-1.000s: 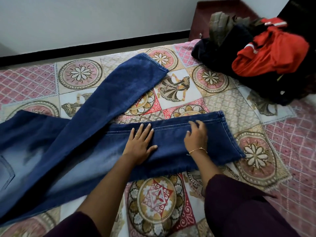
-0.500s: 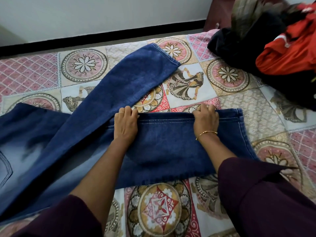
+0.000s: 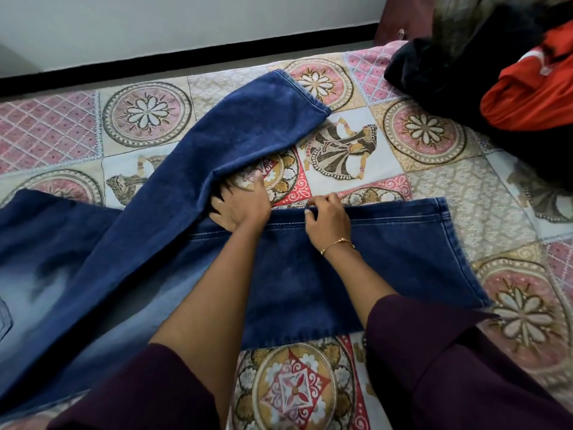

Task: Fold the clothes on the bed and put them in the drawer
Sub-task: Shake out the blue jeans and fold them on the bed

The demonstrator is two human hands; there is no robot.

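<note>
A pair of blue jeans [image 3: 310, 274] lies spread on the patterned bedsheet [image 3: 449, 193]. One leg runs to the right in front of me. The other leg [image 3: 248, 125] angles away to the upper right. My left hand [image 3: 238, 209] is at the crotch of the two legs, fingers tucked under the far leg's edge, which is raised a little there. My right hand [image 3: 327, 220] pinches the upper seam of the near leg with curled fingers. The faded waist end [image 3: 37, 280] lies at the left.
A heap of unfolded clothes [image 3: 459, 72], black with a red-orange garment [image 3: 527, 97] on top, sits at the bed's far right. Beyond the bed are a white wall with a black skirting [image 3: 186, 60] and dark maroon furniture [image 3: 403, 17]. No drawer is in view.
Both hands left the flat near leg. My left hand moved up and right to the far leg's edge; my right hand slid left along the near leg's upper seam and pinches it.
</note>
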